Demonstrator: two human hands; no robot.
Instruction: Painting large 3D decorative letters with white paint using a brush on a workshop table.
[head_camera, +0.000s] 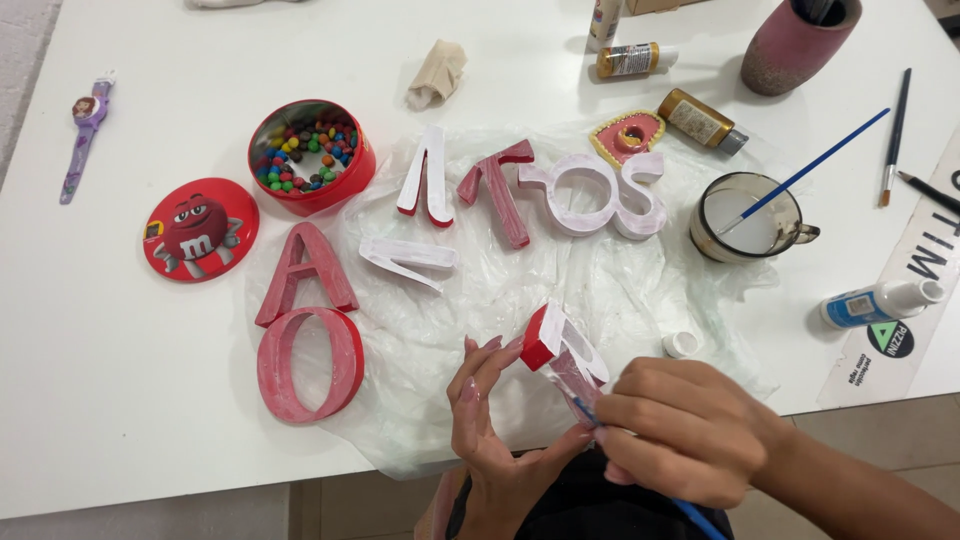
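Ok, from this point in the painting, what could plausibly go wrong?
1. The left hand holds the red-and-white letter by its edges while the right hand brushes it; wet paint may smear onto fingers.
2. The cup of white liquid has a blue brush leaning out; a bump could tip it.
3. The open tin of candies sits beside the painted letters, so drips might land in it.

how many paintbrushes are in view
5: one in the right hand, blue-handled brush in the glass mug, two loose brushes at the table's right edge, dark handles in the pink pot, maybe several.
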